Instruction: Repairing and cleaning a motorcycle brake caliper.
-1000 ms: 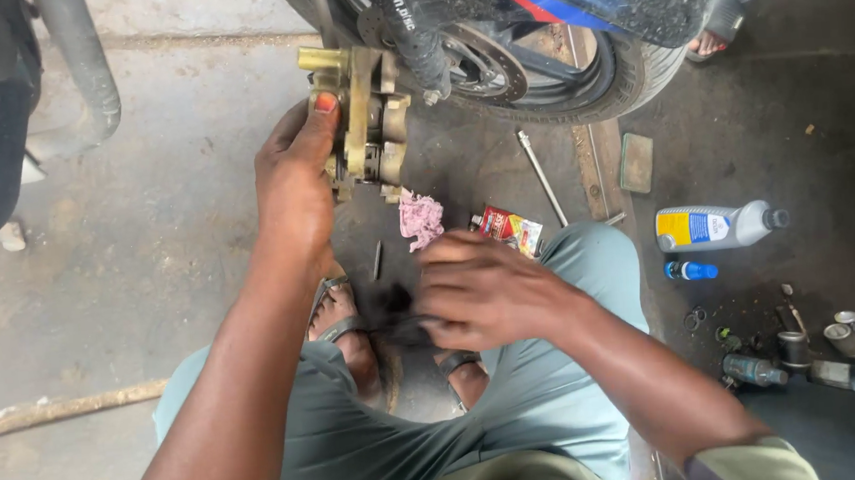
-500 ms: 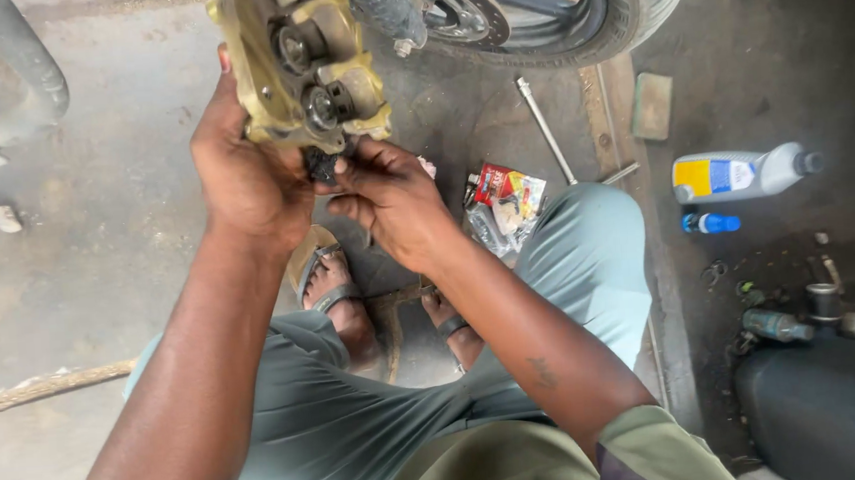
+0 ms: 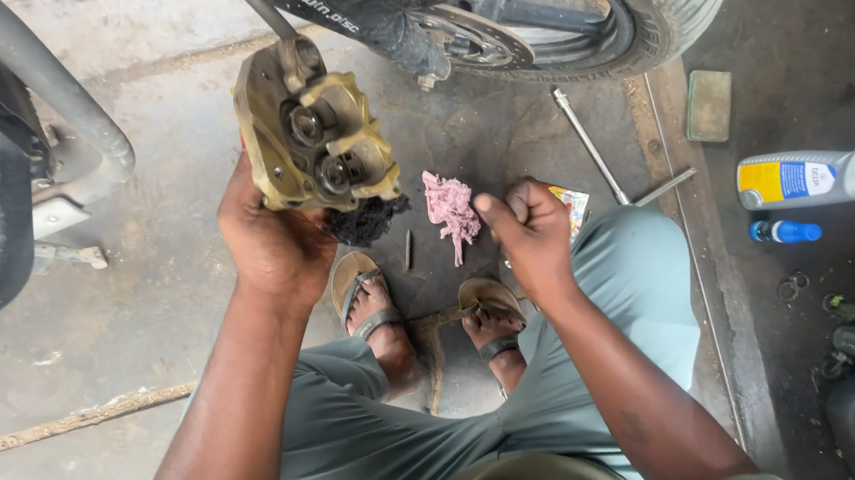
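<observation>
A brake caliper (image 3: 312, 138) is held up in the upper centre-left of the frame by the left hand (image 3: 272, 243). The body is cast metal, dull gold-olive, grimy and blocky, with two round piston bores seen on its near face — one above the other, slightly offset toward lower right. Its long axis runs from upper left to lower right, the bored face turned toward the camera. A black hose (image 3: 263, 9) is seen leaving its top toward the upper edge. The left fingers are wrapped around the caliper's lower left edge from behind; a dark, ragged, oily cloth (image 3: 366, 220) is seen at the caliper's lower end, just beside the palm.

The right hand (image 3: 529, 231) is held at centre frame, apart from the caliper, fingers curled into a loose fist with the thumb extended toward upper left. Whether anything small is pinched inside cannot be told.

On the stained concrete floor (image 3: 130, 291) between the hands a crumpled pink rag (image 3: 449, 208) is lying. A long steel wrench (image 3: 603, 163) with a bent end is lying right of it. A motorcycle wheel (image 3: 573, 19) — black rubber tyre, metal disc — is seen along the top edge. At far right a grey plastic bottle (image 3: 814, 175) with a yellow-blue label is lying on its side, above a small blue bottle (image 3: 786, 232).
</observation>
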